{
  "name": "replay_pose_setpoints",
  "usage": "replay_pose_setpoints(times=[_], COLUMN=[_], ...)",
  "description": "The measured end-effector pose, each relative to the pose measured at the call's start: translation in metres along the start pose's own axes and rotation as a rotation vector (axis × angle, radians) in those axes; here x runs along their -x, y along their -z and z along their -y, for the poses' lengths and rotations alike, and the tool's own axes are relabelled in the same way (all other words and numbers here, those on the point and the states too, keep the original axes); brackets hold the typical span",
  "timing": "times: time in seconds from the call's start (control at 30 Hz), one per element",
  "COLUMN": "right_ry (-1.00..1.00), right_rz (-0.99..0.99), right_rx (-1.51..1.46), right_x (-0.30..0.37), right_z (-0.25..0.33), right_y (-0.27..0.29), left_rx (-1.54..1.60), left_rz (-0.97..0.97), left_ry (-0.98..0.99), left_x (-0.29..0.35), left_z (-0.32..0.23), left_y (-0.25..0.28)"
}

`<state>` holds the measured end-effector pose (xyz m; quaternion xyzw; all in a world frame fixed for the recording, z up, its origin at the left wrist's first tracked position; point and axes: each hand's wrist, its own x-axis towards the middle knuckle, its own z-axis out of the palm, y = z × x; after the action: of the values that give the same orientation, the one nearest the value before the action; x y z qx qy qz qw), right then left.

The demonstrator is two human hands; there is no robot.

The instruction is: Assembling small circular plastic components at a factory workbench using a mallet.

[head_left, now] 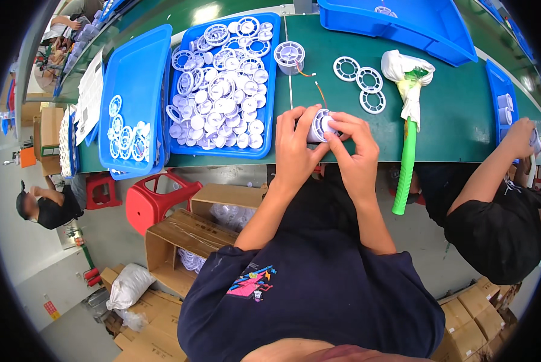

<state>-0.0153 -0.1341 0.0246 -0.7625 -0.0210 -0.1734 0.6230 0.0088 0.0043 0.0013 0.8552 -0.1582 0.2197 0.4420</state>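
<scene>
Close to the bench's front edge, my left hand [296, 140] is closed around a small white cylindrical housing [316, 129] with a slotted rim and a thin orange-red wire leading off its far side. My right hand [356, 143] pinches a white round cap [326, 123] at the housing's top; the fingertips partly cover it. Farther back stands a similar white cylinder [290, 55] with its own wire. Three white slotted rings [369, 79] lie to the right. Left of my hands, a blue tray [266, 146] is heaped with white caps and rings.
A green-handled hammer [407, 163] with a wrapped head overhangs the bench edge. Another blue tray [134, 66] at left holds several rings; a blue bin [397, 33] stands at the back. A co-worker's arm [494, 160] works at far right. A red stool [147, 202] and cartons [183, 238] stand below.
</scene>
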Motion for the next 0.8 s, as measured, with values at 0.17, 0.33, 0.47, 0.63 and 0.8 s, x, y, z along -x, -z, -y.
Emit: replay_pose_setpoints(times=[0.17,0.33,0.47,0.63,0.8], right_ry=[0.126,0.277,0.413,0.326,0.297], right_rz=[0.005,0.167,0.443,0.410,0.386], right_rx=[0.334,0.158,0.425,0.766,0.733], right_x=[-0.008,-0.052,-0.110,-0.202,-0.231], right_z=[0.021,0.054,0.063,-0.005,-0.031], right_y=[-0.001,-0.054,-0.130,-0.230,-0.271], left_rx=[0.041,0.197,0.173,0.205,0.194], left_rz=[0.005,0.082,0.117,0.058,-0.010], left_ry=[0.023,0.121,0.053,0.074,0.031], left_x=[0.002,0.002,-0.002,0.001,0.007], left_z=[0.005,0.011,0.004,0.008,0.015], left_y=[-0.001,-0.005,0.011,0.005,0.000])
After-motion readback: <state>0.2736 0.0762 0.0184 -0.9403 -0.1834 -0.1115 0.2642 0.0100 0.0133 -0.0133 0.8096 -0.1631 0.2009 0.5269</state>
